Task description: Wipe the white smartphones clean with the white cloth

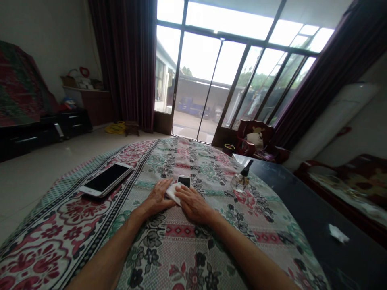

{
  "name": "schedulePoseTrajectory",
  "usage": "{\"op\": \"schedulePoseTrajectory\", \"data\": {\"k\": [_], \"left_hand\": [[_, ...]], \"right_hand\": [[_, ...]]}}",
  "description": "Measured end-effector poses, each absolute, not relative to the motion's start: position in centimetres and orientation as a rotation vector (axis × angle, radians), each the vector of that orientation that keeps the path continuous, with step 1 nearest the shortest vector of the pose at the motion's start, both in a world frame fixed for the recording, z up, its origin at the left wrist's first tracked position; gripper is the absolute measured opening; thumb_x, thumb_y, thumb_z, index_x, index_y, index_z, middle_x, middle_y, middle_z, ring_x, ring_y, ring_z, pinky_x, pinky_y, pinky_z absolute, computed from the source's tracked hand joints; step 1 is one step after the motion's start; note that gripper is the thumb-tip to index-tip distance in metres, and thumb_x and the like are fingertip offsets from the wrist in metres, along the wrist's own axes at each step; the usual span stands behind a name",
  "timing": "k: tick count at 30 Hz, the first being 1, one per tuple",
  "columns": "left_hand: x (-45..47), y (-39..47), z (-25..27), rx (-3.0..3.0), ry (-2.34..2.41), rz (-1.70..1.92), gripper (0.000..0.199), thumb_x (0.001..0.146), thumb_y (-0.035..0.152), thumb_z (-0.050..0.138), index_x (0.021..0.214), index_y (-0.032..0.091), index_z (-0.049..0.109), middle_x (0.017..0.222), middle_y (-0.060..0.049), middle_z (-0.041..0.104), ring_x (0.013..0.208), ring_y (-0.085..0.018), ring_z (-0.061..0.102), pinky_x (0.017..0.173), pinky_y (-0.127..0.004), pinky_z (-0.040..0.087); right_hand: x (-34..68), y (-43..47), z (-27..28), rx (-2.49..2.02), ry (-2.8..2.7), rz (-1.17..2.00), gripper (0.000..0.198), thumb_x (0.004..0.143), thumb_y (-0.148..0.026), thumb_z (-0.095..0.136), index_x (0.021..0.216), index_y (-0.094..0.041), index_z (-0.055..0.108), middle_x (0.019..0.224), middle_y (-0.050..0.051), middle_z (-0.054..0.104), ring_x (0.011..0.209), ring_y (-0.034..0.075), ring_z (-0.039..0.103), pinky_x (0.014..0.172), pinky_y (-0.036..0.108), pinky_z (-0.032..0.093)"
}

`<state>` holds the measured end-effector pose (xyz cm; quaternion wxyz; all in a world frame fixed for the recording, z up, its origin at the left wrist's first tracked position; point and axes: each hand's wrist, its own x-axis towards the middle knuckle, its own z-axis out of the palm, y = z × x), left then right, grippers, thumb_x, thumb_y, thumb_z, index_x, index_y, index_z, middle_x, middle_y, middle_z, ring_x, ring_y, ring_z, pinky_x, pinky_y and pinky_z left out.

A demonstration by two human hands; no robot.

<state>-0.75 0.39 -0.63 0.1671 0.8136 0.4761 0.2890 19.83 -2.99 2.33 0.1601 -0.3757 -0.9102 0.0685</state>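
A small phone (184,181) with a dark screen and pale frame rests on the patterned tablecloth (184,245), partly covered by a folded white tissue (174,194). My left hand (159,196) closes on the phone's left side, its thumb and fingers around the tissue-covered part. From the other side, my right hand (195,204) presses the tissue against the phone with bent fingers. The phone's lower part is hidden under the tissue and my fingers.
A large white phone (107,179) lies to the left on the cloth. On the right stands a clear bottle (240,182) with a black top. A dark table (305,209) adjoins on the right, with a crumpled tissue (338,233) on it. Glass doors (208,88) are ahead.
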Motion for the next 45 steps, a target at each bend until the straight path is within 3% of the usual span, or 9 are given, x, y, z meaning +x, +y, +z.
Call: {"op": "schedulePoseTrajectory", "data": {"k": [6, 14, 25, 38, 45], "left_hand": [[-2.3, 1.0, -0.5, 2.261, 1.174, 0.757, 0.077, 0.060, 0.017, 0.055, 0.137, 0.019, 0.049, 0.148, -0.010, 0.043, 0.140, -0.028, 0.031, 0.117, -0.046, 0.021], [-2.0, 1.6, -0.7, 1.871, 1.234, 1.057, 0.063, 0.059, 0.016, 0.040, 0.117, 0.013, 0.066, 0.124, -0.007, 0.065, 0.122, -0.023, 0.055, 0.111, -0.041, 0.035], [-1.4, 1.9, -1.2, 1.915, 1.308, 1.127, 0.052, 0.061, 0.017, 0.039, 0.100, 0.018, 0.073, 0.109, -0.004, 0.073, 0.107, -0.021, 0.064, 0.103, -0.038, 0.045], [-1.4, 2.3, -2.0, 1.979, 1.269, 1.161, 0.054, 0.060, 0.015, 0.039, 0.101, 0.021, 0.074, 0.107, -0.001, 0.073, 0.105, -0.021, 0.065, 0.100, -0.035, 0.047], [-1.3, 2.1, -1.8, 1.975, 1.265, 1.151, 0.052, 0.061, 0.016, 0.039, 0.099, 0.021, 0.075, 0.106, -0.001, 0.074, 0.104, -0.022, 0.065, 0.100, -0.036, 0.047]], "right_hand": [[20.1, -3.7, 2.7, -1.012, -2.671, 0.185, 0.044, 0.093, -0.024, 0.042, 0.136, -0.019, 0.045, 0.145, 0.007, 0.044, 0.137, 0.020, 0.032, 0.111, 0.040, 0.026], [20.5, -4.2, 2.5, -0.964, -2.635, 0.207, 0.044, 0.089, -0.024, 0.048, 0.133, -0.022, 0.049, 0.145, 0.005, 0.045, 0.136, 0.023, 0.034, 0.113, 0.043, 0.025], [20.2, -3.6, 2.0, -0.821, -2.578, 0.218, 0.041, 0.080, -0.016, 0.051, 0.120, -0.020, 0.058, 0.135, 0.007, 0.055, 0.128, 0.022, 0.044, 0.109, 0.041, 0.031], [19.9, -3.8, 2.2, -0.777, -2.568, 0.135, 0.023, 0.078, -0.011, 0.050, 0.095, -0.019, 0.062, 0.112, 0.005, 0.066, 0.111, 0.018, 0.054, 0.098, 0.034, 0.041], [19.7, -4.0, 1.7, -0.741, -2.542, 0.181, 0.024, 0.080, -0.010, 0.048, 0.097, -0.019, 0.063, 0.110, 0.005, 0.067, 0.111, 0.018, 0.055, 0.102, 0.034, 0.038]]}}
